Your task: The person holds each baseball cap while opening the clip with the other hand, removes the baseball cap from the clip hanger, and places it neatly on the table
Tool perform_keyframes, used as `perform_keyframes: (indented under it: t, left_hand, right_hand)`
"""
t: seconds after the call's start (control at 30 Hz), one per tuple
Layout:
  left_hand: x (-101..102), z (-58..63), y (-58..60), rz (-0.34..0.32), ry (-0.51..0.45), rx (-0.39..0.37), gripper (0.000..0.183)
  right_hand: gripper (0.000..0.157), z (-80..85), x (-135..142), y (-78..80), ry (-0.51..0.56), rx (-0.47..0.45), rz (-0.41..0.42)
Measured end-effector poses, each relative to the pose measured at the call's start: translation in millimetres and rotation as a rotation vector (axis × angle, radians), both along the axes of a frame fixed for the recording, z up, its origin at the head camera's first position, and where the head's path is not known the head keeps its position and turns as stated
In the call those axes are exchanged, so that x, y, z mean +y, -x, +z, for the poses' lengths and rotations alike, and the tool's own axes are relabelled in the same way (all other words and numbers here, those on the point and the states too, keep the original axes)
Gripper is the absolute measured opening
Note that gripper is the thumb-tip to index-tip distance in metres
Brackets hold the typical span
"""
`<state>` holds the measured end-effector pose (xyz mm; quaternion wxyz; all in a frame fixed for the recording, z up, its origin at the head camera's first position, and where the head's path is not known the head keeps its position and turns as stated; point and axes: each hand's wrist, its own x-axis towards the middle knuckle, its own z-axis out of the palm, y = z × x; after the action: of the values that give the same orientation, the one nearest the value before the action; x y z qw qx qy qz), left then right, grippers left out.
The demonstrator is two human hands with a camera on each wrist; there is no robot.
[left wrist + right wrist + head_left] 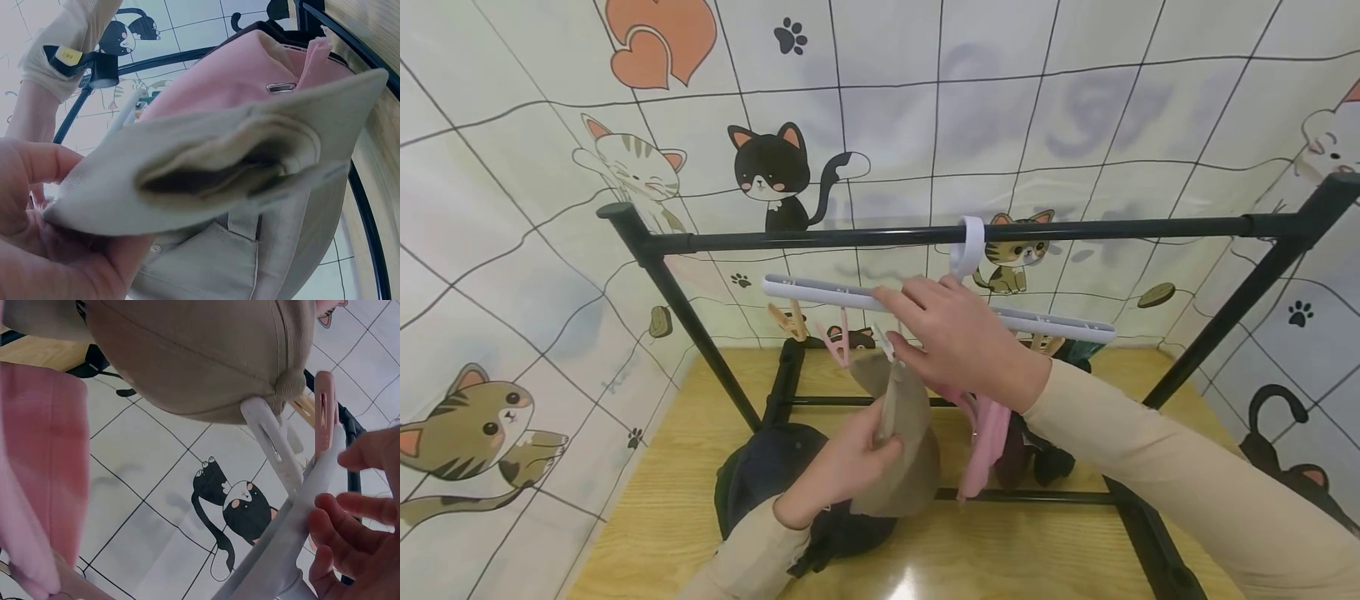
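A beige cap [904,450] hangs below a white clip hanger [820,292]. My left hand [850,462] pinches the cap's edge between thumb and fingers; in the left wrist view the beige fabric [125,169] runs out from that hand. A white clip [272,444] meets the cap near its top button [290,384]. My right hand [958,337] is at the hanger's middle, its relaxed fingers [356,509] right beside the bar and spread apart in the right wrist view. Pink clip [324,409] sits next to the white one.
A pink cap [987,442] hangs to the right of the beige one. The hanger hooks over a black rack rail [820,240]. Dark caps [775,467] lie on the wooden tabletop [655,500] at lower left. A wooden clip [788,321] hangs at the hanger's left end.
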<state>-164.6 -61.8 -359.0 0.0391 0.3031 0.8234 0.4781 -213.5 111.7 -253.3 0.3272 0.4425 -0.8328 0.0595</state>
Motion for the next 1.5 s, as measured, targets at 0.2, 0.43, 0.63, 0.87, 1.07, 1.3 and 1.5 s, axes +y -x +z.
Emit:
perform_keyframes:
  t: [0.2,0.43,0.63,0.87,1.07,1.3,1.5]
  left_hand:
    - [-3,-1.1,0.4,0.015,0.003,0.026,0.033]
    - [-3,1.6,-3.8,0.002,0.025,0.051,0.028]
    - [1,3.8,-5.8,-0.008,0.042,0.145,0.019]
    - [5,7.7,-8.1,-0.044,0.08,0.178,0.015]
    - [3,11.2,-9.6,-0.076,0.093,0.161,0.018]
    - [2,16.2,-13.0,-0.11,0.099,0.161,0.02]
    - [2,19.8,-16.5,-0.133,0.089,0.123,0.022]
  right_hand:
    - [0.018,-7.2,-4,-4.9,0.027,0.06,-0.08]
    - [0.031,-11.3,-11,-8.0,0.022,0.114,-0.184]
    - [0.047,-10.8,-17,-8.8,-0.028,0.147,-0.291]
    - [0.052,1.9,-24,-8.0,-0.075,0.021,-0.394]
    - [0.049,17.7,-31,-4.8,-0.165,-0.103,-0.466]
    - [0.049,24.5,-34,-3.4,-0.236,-0.206,-0.524]
    - [0.046,24.4,-35,-2.8,-0.22,-0.22,-0.527]
